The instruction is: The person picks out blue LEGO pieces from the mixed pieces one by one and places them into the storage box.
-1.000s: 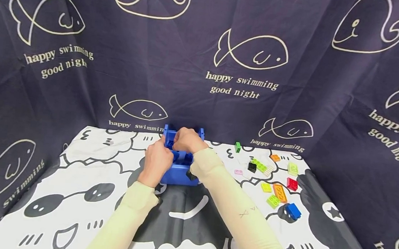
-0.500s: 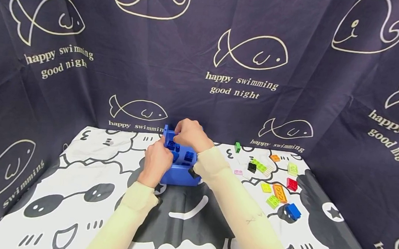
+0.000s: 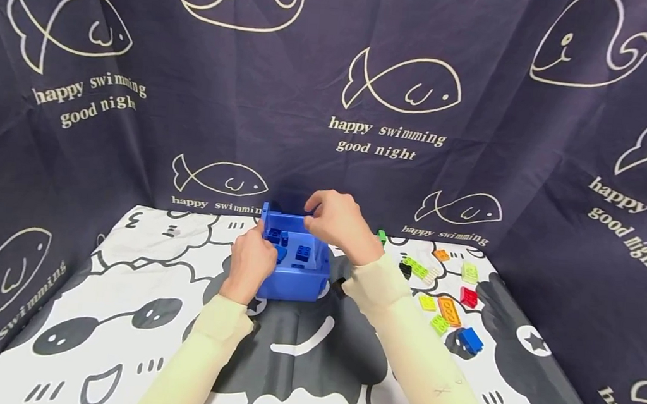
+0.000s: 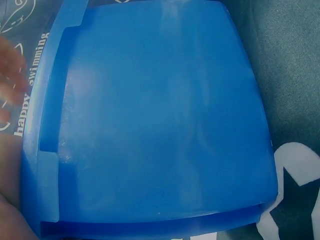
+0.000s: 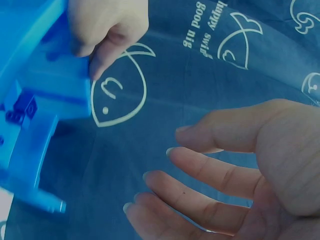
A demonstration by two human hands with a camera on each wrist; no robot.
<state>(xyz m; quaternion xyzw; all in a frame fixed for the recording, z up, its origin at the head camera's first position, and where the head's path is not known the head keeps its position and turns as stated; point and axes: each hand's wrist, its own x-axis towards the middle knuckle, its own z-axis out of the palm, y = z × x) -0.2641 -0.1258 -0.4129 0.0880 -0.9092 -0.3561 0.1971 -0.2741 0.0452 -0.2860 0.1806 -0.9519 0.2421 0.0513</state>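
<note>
A blue plastic box (image 3: 291,285) with raised ends stands near the back of the table. Several dark blue toy bricks (image 3: 303,253) lie inside it. My left hand (image 3: 251,261) grips the box's left side; in the right wrist view that hand (image 5: 110,22) has its fingers curled over the wall. The box's smooth outer wall (image 4: 165,115) fills most of the left wrist view. Over the box's right end hovers my right hand (image 3: 340,221). Its fingers are loosely bent and hold nothing, as the right wrist view shows of the hand (image 5: 240,185).
Loose bricks are scattered to the right: a blue brick (image 3: 470,340), an orange plate (image 3: 449,311), a red brick (image 3: 469,296) and several green and yellow ones. A green brick (image 3: 381,236) stands by the back edge. A dark printed curtain (image 3: 283,129) hangs behind the table.
My right hand has come up out of the box and moved to the right, its fingers spreading, and bricks inside now show. The left hand stays on the box.
</note>
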